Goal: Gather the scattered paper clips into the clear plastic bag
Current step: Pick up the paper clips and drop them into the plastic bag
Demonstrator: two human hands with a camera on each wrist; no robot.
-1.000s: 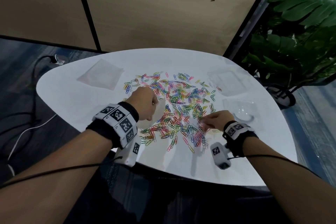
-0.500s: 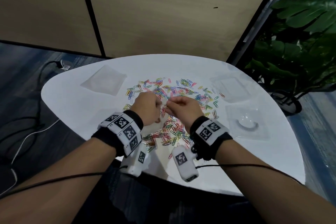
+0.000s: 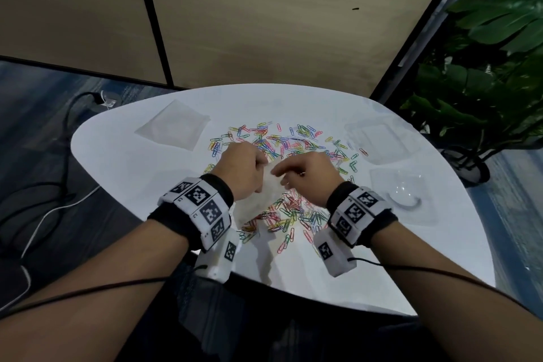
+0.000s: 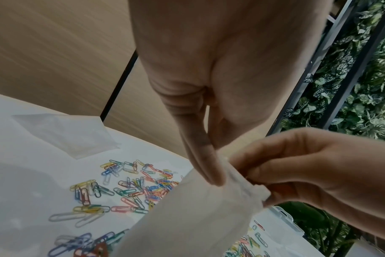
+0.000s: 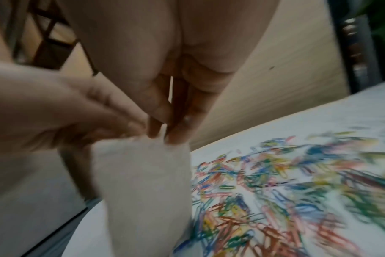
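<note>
I pinch the mouth of the clear plastic bag point(image 3: 258, 197) with my left hand point(image 3: 242, 169) and my right hand point(image 3: 305, 175); it hangs down between them above the surface point(image 3: 141, 161). The paper clips point(image 3: 293, 211) lie beneath and beyond, nearer my right hand.

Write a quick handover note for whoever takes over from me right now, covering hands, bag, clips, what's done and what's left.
Left hand: grip pinching the top edge of the clear plastic bag.
Right hand: grip pinching the same top edge at the bag mouth, from the other side.
The bag hangs between the hands above the near part of the white table.
Paper clips: spread loose across the middle of the table.
Done: bag lifted and held at its mouth. No clips visible inside it.
Left: open the mouth and gather all the clips in.
</note>
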